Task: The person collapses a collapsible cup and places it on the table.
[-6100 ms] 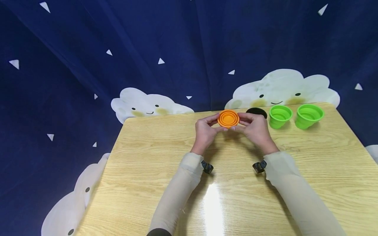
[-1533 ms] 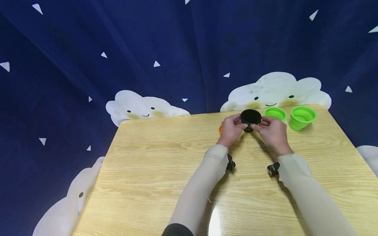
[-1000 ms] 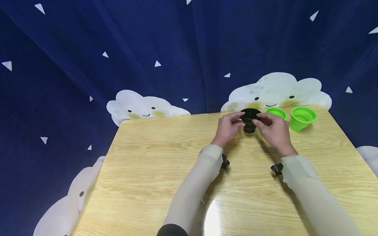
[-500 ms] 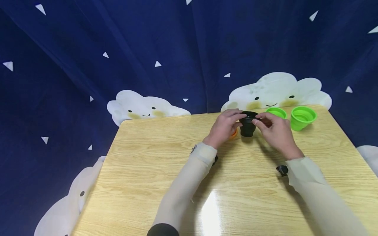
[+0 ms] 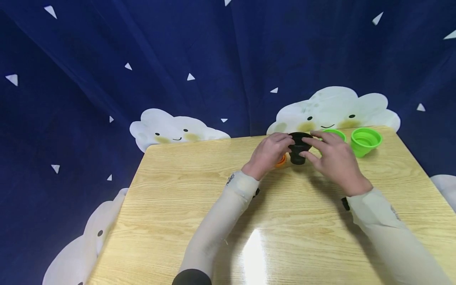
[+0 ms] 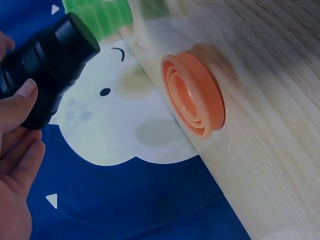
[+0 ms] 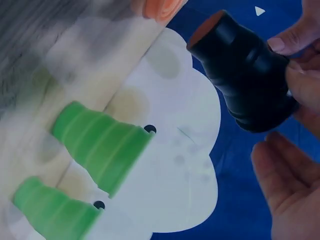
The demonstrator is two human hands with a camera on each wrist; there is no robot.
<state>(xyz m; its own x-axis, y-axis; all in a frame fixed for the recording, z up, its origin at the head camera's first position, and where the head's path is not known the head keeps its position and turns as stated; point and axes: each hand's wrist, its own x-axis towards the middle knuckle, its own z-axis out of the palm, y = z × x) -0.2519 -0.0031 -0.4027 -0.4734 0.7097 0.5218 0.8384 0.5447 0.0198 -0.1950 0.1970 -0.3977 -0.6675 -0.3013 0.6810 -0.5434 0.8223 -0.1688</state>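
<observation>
A black collapsible cup (image 5: 297,149), extended in stepped rings, is between my hands near the table's back edge. My left hand (image 5: 268,153) grips it from the left; in the left wrist view the thumb (image 6: 26,90) presses its side and the fingers lie by the wide rim. My right hand (image 5: 336,160) is spread around its right side, thumb against the cup and fingers loosely apart at the rim. In the right wrist view the cup's base points toward the table. A collapsed orange cup (image 6: 207,95) sits on the table, partly hidden by my left hand in the head view.
Two green collapsible cups stand extended at the back right: the outer cup (image 5: 365,142) shows fully, the nearer cup (image 5: 336,133) is partly behind my right hand. The wooden table (image 5: 171,206) ends at a dark blue curtain (image 5: 199,47) with cloud prints.
The orange cup, held in both hands at first, now sits on the table. Both hands have taken up the black cup and shifted it slightly left. My right fingers have just spread wider.
</observation>
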